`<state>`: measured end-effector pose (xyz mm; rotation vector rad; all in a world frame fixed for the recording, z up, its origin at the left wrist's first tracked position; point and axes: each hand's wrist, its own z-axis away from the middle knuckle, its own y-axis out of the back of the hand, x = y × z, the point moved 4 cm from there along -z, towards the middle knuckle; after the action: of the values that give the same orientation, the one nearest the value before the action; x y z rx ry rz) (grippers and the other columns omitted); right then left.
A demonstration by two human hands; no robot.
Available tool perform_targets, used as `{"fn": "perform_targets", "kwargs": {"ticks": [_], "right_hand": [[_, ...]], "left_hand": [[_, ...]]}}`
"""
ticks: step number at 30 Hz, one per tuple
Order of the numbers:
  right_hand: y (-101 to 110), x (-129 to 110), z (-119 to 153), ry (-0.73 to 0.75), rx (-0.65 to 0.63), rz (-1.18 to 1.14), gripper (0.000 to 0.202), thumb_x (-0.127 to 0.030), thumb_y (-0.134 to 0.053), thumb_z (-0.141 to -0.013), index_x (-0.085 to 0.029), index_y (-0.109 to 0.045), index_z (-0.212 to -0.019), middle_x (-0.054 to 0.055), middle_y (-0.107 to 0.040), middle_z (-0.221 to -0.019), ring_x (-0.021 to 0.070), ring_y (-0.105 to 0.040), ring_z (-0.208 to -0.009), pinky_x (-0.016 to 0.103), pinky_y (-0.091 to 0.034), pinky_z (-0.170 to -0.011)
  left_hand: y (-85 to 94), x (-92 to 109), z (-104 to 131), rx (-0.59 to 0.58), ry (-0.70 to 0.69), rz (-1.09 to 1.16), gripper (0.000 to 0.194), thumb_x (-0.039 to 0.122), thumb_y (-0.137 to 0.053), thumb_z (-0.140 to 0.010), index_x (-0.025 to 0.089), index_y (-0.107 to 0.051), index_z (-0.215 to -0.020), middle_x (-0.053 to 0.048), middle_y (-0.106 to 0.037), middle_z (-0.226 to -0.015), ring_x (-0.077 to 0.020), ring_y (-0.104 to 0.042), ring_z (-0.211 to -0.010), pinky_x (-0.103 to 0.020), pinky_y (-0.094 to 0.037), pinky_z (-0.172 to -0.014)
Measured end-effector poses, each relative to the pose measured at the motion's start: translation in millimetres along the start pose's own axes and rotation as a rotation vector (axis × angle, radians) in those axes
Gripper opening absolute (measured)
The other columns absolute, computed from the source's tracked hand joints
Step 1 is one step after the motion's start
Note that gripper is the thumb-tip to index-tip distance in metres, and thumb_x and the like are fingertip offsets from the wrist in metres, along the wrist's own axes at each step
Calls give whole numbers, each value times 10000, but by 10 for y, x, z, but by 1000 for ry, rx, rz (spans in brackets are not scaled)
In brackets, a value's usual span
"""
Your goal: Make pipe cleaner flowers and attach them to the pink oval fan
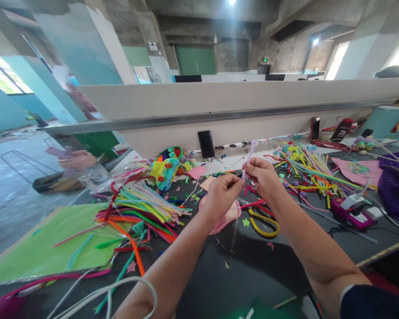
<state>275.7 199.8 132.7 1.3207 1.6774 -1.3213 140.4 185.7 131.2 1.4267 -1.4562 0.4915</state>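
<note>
Apparently, my left hand [221, 197] and right hand [261, 175] both pinch the lilac strip [252, 153] above the pink dish [238, 212]. Uneven pulling could kink it or slip it loose.

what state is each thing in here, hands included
left hand: grip closed on lilac stem
right hand: grip closed on lilac stem
lilac stem: raised, held by both hands
phone: propped upright, screen dark
yellow stem: curved, lying down
power strip: plugs inserted
bottle: red cap on
green sheet: spread out
</note>
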Motion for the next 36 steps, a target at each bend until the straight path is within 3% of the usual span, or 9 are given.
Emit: {"fn": "perform_targets", "kwargs": {"ticks": [5,10,13,15,18,21,25,29,36], "right_hand": [[-78,-4,28,-92,-268,-237,270,-371,-774,-628,-168,-598,-654,-26,-527,-612,76,-427,-511,217,-322,-475],[-191,4,91,-42,-418,-414,268,-362,-765,-659,-188,-564,-628,-40,-469,-599,85,-423,-553,238,-402,-580],[-211,21,99,-46,-437,-461,304,-389,-755,-662,-193,-530,-605,-47,-443,-590,86,-405,-542,249,-410,-598],[-190,42,79,-71,-388,-387,277,-407,-725,-689,-191,-559,-643,-33,-480,-622,89,-422,-548,239,-382,-555],[-101,54,36,-69,-190,-182,248,-416,-688,-722,-178,-617,-729,-10,-541,-670,100,-463,-584,239,-361,-547],[-4,5,31,30,10,31,227,-376,-717,-686,-173,-614,-681,-27,-526,-622,95,-447,-581,242,-346,-565],[56,-57,48,94,29,167,213,-331,-711,-680,-168,-603,-597,-34,-518,-568,90,-426,-560,243,-331,-551],[71,-78,46,36,-64,-2,194,-330,-715,-682,-167,-620,-639,-14,-575,-624,99,-480,-585,237,-369,-551],[-72,51,104,-163,-249,-306,291,-400,-771,-613,-188,-578,-662,1,-599,-808,95,-481,-593,225,-391,-509]], "left_hand": [[-136,-13,41,-336,232,715,274,372,-640,-776,143,-528,-675,65,-374,-478,-30,-277,-369,-184,-161,-375],[-286,-24,121,-468,314,976,271,332,-708,-717,120,-542,-683,51,-428,-544,-6,-317,-359,-173,-161,-369],[-321,-30,131,-431,304,968,277,328,-695,-732,135,-511,-658,55,-427,-536,-14,-324,-356,-179,-173,-369],[-285,-33,103,-311,253,863,277,327,-678,-751,141,-504,-644,63,-417,-509,-17,-316,-365,-180,-190,-378],[-193,-42,51,-109,168,612,275,351,-663,-765,147,-519,-651,74,-400,-479,-23,-311,-392,-177,-216,-402],[-159,-82,15,-12,132,452,288,373,-652,-768,150,-516,-645,69,-423,-502,-31,-338,-432,-181,-249,-436],[-228,-175,-20,-100,167,481,261,390,-641,-778,153,-558,-708,69,-414,-495,-37,-325,-420,-193,-236,-430],[-264,-193,-43,-222,180,674,269,376,-657,-769,147,-540,-693,63,-394,-498,-36,-312,-408,-200,-205,-414],[-289,-137,10,-295,227,871,276,356,-716,-710,137,-551,-678,52,-428,-523,-18,-311,-402,-187,-219,-415]]}}
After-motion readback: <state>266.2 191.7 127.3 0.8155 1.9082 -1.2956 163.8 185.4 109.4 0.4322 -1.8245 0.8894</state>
